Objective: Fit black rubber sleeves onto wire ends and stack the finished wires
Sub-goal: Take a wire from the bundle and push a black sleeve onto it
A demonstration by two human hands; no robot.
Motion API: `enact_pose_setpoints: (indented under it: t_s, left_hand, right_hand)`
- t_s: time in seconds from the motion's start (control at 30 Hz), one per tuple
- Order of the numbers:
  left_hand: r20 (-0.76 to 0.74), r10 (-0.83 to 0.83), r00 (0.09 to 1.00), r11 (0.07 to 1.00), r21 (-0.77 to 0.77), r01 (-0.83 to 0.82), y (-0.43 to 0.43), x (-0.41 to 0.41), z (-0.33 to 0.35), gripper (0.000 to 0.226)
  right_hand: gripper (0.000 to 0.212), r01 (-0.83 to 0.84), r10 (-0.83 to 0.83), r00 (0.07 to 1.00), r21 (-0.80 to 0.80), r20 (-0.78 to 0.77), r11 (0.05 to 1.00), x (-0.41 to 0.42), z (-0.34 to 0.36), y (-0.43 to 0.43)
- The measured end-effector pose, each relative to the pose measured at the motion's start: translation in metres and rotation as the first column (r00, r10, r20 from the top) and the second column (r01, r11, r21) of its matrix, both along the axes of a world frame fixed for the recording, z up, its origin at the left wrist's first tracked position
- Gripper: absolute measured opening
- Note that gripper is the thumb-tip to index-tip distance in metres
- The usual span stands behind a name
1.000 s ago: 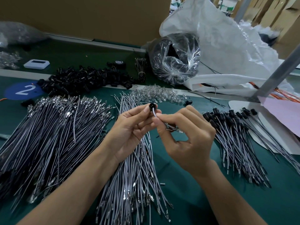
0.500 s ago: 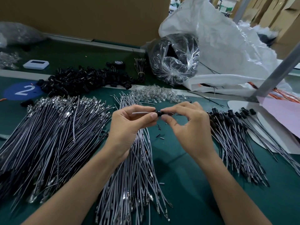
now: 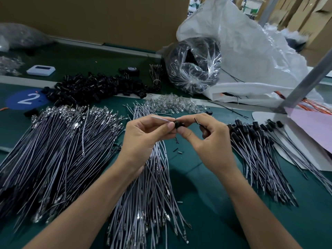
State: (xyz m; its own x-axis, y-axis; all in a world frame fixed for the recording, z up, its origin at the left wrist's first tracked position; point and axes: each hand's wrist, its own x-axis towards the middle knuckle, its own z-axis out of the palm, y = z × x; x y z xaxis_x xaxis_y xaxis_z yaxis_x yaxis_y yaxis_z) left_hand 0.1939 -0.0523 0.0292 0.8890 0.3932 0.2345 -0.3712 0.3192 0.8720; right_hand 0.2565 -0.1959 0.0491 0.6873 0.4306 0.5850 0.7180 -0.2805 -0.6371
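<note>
Head view: left grip pinches wire, right grip pinches black sleeve.

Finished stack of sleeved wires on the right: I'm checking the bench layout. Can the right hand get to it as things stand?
Probably yes. The finished stack lies just beside the right hand on the green mat, with nothing between them; its grip is on the black sleeve, though.
</note>
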Motion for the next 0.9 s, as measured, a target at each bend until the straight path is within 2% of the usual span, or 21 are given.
enact_pose_setpoints:
  t_s: [0.2,0.4,0.57,0.67,0.77,0.9]
  left_hand:
    - [0.009,0.005,1.000,0.997,0.078,-0.006,-0.0007,-0.0002,-0.0024,0.007]
    - [0.018,0.010,1.000,0.998,0.070,-0.011,-0.0035,-0.0006,-0.0022,0.006]
    - [0.012,-0.033,0.999,0.996,0.084,0.032,-0.0033,-0.0012,-0.0014,0.015]
    - [-0.003,-0.056,0.998,0.997,0.052,0.056,-0.0022,-0.0003,-0.0027,0.022]
    - [-0.022,-0.040,0.999,0.999,-0.034,0.040,-0.0032,0.0007,-0.0020,0.015]
    - [-0.060,0.006,0.998,0.983,-0.183,-0.017,0.0020,0.0012,-0.0003,0.011]
  right_hand:
    - [0.009,0.025,-0.024,0.996,-0.009,0.082,1.000,0.0007,-0.0024,-0.0007]
    - [0.008,0.066,-0.068,0.987,0.021,0.148,0.998,-0.0007,-0.0041,-0.0012]
    - [0.005,0.077,-0.087,0.979,0.060,0.183,0.995,-0.0034,-0.0004,0.0008]
    - [0.011,0.066,-0.071,0.987,0.038,0.145,0.997,-0.0043,0.0003,0.0040]
    - [0.012,0.056,-0.052,0.994,-0.045,0.091,0.997,-0.0021,0.0015,0.0031]
    - [0.033,0.033,-0.045,0.996,-0.165,-0.071,0.986,0.0034,0.0039,-0.0020]
